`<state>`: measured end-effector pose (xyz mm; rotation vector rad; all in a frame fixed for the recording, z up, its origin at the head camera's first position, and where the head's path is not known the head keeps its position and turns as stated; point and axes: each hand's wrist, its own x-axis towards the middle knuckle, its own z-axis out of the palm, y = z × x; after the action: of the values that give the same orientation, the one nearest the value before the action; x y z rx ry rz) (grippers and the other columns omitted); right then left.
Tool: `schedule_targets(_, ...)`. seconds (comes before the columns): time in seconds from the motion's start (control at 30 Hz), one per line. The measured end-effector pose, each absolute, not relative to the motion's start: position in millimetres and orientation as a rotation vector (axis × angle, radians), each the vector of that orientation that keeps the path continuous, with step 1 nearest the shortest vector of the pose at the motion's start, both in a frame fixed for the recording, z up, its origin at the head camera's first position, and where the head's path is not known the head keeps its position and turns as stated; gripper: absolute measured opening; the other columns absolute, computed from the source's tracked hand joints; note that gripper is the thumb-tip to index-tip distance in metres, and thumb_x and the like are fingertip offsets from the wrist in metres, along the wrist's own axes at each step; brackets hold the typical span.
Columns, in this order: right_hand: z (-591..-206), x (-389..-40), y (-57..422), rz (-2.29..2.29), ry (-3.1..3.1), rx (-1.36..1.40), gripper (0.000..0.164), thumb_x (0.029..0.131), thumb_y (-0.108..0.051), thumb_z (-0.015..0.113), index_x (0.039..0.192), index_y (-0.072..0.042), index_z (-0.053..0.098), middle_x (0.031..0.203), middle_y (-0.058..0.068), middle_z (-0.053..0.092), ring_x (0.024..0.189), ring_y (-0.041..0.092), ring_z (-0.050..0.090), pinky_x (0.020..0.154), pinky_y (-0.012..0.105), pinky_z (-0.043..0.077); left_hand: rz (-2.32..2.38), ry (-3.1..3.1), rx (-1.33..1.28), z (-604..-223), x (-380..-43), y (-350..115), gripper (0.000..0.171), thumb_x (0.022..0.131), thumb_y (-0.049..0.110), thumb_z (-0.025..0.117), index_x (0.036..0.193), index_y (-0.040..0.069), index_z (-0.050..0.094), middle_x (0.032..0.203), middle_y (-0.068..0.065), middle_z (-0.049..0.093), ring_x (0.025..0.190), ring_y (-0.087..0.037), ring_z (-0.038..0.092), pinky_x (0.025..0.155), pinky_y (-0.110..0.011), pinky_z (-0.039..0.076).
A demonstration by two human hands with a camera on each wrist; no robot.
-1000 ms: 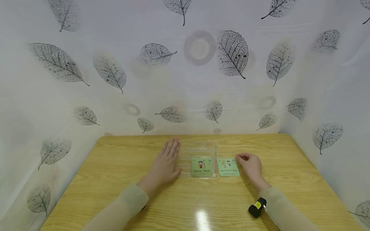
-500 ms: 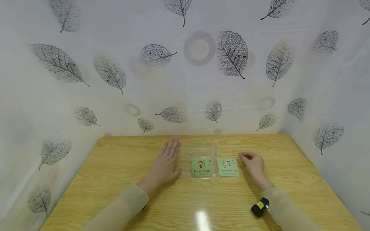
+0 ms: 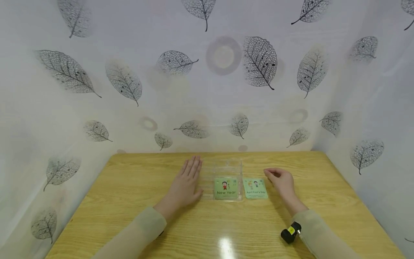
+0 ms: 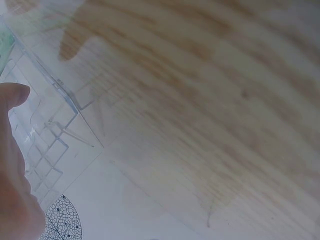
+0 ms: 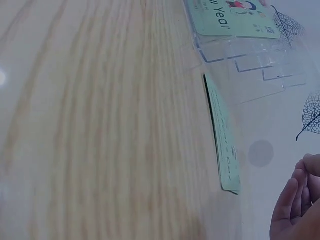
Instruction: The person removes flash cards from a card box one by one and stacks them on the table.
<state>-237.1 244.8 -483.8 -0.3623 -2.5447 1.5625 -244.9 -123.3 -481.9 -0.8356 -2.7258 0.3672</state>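
The left hand (image 3: 182,186) lies flat along the left side of a clear plastic case (image 3: 227,168), its fingers straight; whether it presses the case, I cannot tell. The "New Year" card (image 3: 226,189) sits in the front compartment of this case; the "April Fool's Day" card (image 3: 255,189) lies on the wooden table (image 3: 194,230), just right of it; the right hand (image 3: 284,181) is near this card but apart, thumb and curled index finger together at their tips.
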Motion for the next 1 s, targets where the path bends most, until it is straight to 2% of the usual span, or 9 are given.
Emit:
schedule_targets(0.27,-476,-237,236,1.614,-2.535,-0.327,0.032,0.104,-0.018,0.069,0.124,0.006,0.073,0.114,0.012,0.078,0.081,-0.008,0.061,0.074,0.01,0.056,0.372,-2.691,-0.84,-480,-244,-124,0.103,0.098,0.062,0.059,0.166,-0.005,0.023,0.177,-0.024,0.017,0.165,-0.037,0.021,0.136,-0.047,0.021)
schedule_targets(0.53,-469,-235,229,1.664,-2.554,-0.288,0.032,0.105,-0.019,0.069,0.125,0.005,0.073,0.114,0.012,0.078,0.084,-0.003,0.063,0.079,0.018,0.059,0.347,-2.691,-0.851,-480,-244,-124,0.102,0.098,0.061,0.06,0.166,-0.005,0.024,0.176,-0.024,0.017,0.165,-0.038,0.022,0.136,-0.049,0.022)
schedule_targets(0.8,-465,-234,223,1.711,-2.526,-0.245,0.031,0.104,-0.017,0.07,0.124,0.006,0.072,0.101,0.001,0.076,0.082,0.001,0.062,0.078,0.02,0.059,0.321,-2.687,-0.853,-481,-244,-124,0.101,0.097,0.06,0.061,0.166,-0.005,0.024,0.176,-0.024,0.018,0.164,-0.039,0.024,0.136,-0.049,0.022)
schedule_targets(1.0,-464,-233,217,1.725,-2.525,-0.239,0.029,0.103,-0.017,0.07,0.122,0.005,0.073,0.103,0.0,0.077,0.083,0.003,0.063,0.078,0.023,0.06,0.321,-2.698,-0.855,-479,-244,-124,0.102,0.097,0.06,0.061,0.166,-0.006,0.024,0.176,-0.025,0.017,0.164,-0.039,0.025,0.136,-0.049,0.022)
